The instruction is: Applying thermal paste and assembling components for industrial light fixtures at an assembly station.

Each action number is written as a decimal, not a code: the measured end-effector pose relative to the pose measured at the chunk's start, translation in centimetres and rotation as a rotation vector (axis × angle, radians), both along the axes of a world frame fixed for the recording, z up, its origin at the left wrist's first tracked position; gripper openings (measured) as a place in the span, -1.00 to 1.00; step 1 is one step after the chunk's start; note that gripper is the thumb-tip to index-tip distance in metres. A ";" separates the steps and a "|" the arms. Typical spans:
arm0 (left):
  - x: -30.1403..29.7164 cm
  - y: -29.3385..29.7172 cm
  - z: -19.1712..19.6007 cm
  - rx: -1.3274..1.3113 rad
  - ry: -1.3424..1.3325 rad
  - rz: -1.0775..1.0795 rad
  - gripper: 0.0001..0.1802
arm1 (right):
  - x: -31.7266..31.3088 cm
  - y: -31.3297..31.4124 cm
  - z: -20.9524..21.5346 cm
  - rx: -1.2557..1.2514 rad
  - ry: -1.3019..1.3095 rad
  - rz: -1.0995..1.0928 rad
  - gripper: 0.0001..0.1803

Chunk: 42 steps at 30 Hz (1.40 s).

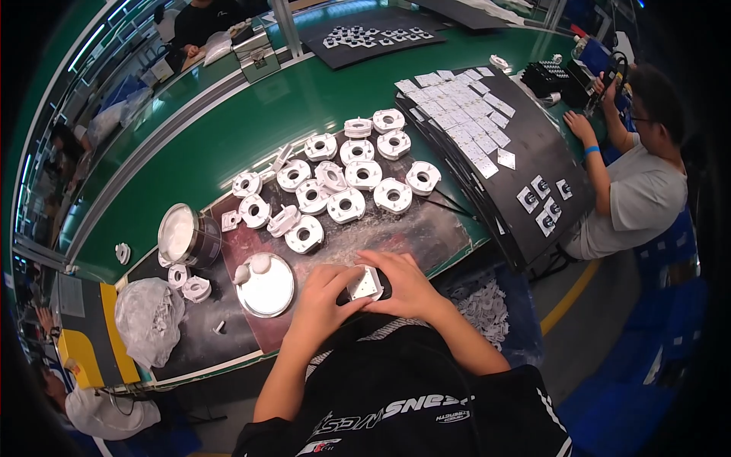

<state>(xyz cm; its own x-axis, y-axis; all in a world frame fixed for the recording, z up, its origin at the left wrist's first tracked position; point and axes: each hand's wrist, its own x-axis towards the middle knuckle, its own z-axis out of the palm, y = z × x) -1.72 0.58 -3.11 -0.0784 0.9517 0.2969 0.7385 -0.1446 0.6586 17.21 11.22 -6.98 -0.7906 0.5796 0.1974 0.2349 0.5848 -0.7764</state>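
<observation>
Near the table's front edge, my left hand (324, 295) and my right hand (405, 286) are closed around a small white square plate (365, 283) with tiny dark holes. Thumbs and fingers meet its edges from both sides; what lies under it is hidden. Just left of my left hand is a round white lid (268, 288) with pale lumps on its rim. Beyond my hands stand several white round housings (346, 206) with a wide hole in the middle, some tipped on their sides. White powder dusts the dark mat (426, 236) around them.
Left lie an open tin of white paste (180, 234), a clear plastic bag (148, 324) and a yellow-grey box (91, 331). At right, stacked black boards (560, 148) carry white square cards (457, 114); a co-worker (640, 160) sits beside them. Below the edge, a blue-lined bin holds small white pieces (483, 314).
</observation>
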 end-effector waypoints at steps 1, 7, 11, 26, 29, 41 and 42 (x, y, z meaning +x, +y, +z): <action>-0.4 -0.1 -0.7 0.037 0.018 -0.028 -0.49 | 0.0 0.0 0.1 -0.001 -0.001 0.000 0.11; -0.2 -0.1 -1.4 0.097 0.027 -0.063 -0.59 | -0.1 0.1 0.5 -0.021 -0.028 0.008 0.13; -0.4 -0.3 -1.3 0.083 0.069 -0.067 -0.61 | -0.1 0.1 0.7 -0.034 -0.034 0.012 0.14; -0.6 -0.7 -1.3 0.090 0.113 -0.056 -0.60 | -0.3 0.1 0.6 -0.055 -0.042 0.003 0.13; -0.9 -0.4 -1.3 0.084 0.107 -0.100 -0.60 | -0.3 0.2 0.6 -0.049 -0.038 0.000 0.13; -1.2 -1.1 -1.9 0.030 -0.009 -0.085 -0.30 | 0.7 0.4 1.2 -0.020 0.079 0.027 -0.25; -1.1 -1.2 -1.6 0.030 -0.012 -0.082 -0.30 | 0.8 0.5 0.9 -0.008 0.076 0.033 -0.33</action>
